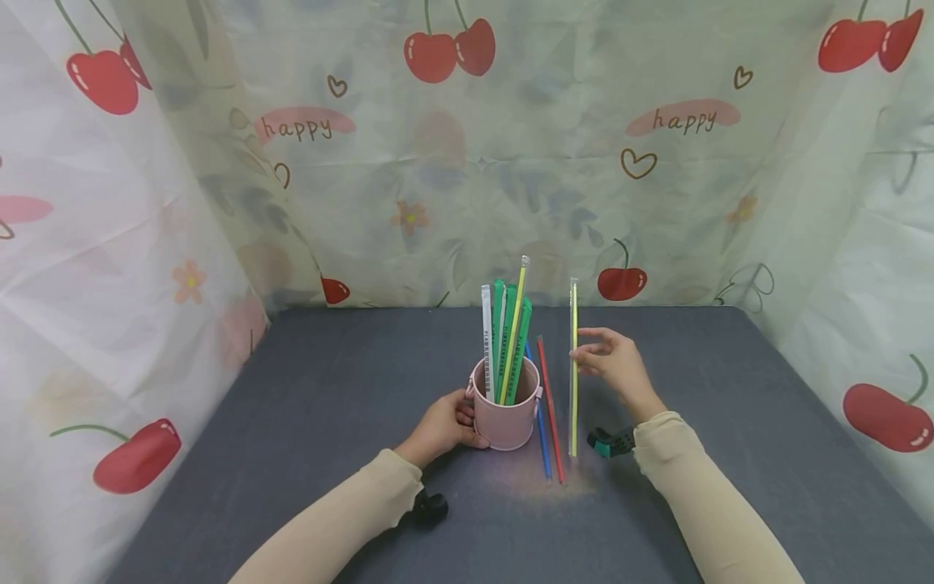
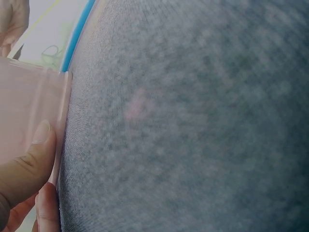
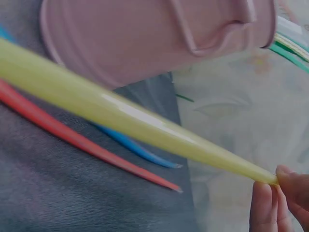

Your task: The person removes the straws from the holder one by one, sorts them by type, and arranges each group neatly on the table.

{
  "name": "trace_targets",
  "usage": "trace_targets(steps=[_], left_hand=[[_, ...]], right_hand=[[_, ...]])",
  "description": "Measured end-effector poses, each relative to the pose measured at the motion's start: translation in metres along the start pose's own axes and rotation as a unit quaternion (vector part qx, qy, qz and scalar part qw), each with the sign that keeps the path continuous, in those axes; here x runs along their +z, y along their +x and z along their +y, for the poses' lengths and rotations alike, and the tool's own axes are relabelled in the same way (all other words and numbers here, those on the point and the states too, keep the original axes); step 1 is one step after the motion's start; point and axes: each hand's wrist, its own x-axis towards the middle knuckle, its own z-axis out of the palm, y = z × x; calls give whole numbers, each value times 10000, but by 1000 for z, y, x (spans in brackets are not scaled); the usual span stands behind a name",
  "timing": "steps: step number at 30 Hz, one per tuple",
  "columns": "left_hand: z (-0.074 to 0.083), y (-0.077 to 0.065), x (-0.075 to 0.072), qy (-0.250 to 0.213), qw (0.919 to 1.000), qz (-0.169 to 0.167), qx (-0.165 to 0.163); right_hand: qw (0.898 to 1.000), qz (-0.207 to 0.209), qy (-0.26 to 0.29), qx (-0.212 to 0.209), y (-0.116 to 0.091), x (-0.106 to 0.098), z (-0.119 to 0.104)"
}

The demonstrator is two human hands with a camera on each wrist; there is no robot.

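A small pink bucket [image 1: 505, 423] stands on the table, and my left hand [image 1: 443, 426] grips its lower left side, thumb across the front. In the left wrist view the thumb [image 2: 34, 162] presses on the bucket's wall. Inside lean several wrapped straws: a white one [image 1: 487, 341], green ones [image 1: 520, 349] and a yellow one [image 1: 515, 324]. To the right of the bucket, my right hand [image 1: 616, 365] pinches another yellow straw [image 3: 140, 121] between thumb and fingertips, holding it upright in a clear wrapper. A red straw [image 1: 552, 414] and a blue straw [image 1: 543, 442] lie between bucket and right hand.
The dark grey table [image 1: 350, 373] reaches back to a hanging cloth [image 1: 503, 178] printed with cherries, which also closes off both sides. Black straps with devices sit at the left wrist [image 1: 430, 508] and right wrist [image 1: 611, 442].
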Motion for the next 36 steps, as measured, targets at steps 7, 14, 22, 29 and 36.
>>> trace_targets(steps=[7, 14, 22, 29, 36], left_hand=[[-1, 0, 0, 25, 10000, 15, 22], [0, -1, 0, 37, 10000, 3, 34], [-2, 0, 1, 29, 10000, 17, 34], [-1, 0, 1, 71, 10000, 28, 39], [1, -1, 0, 107, 9999, 41, 25]], right_hand=[[9992, -233, -234, 220, 4, 9, 9], [9977, -300, -351, 493, 10, 15, 21], [9948, -327, -591, 768, 14, 21, 31], [9919, -321, -770, 961, 16, 24, 38], [9896, -382, -857, 1092, 16, 27, 38]])
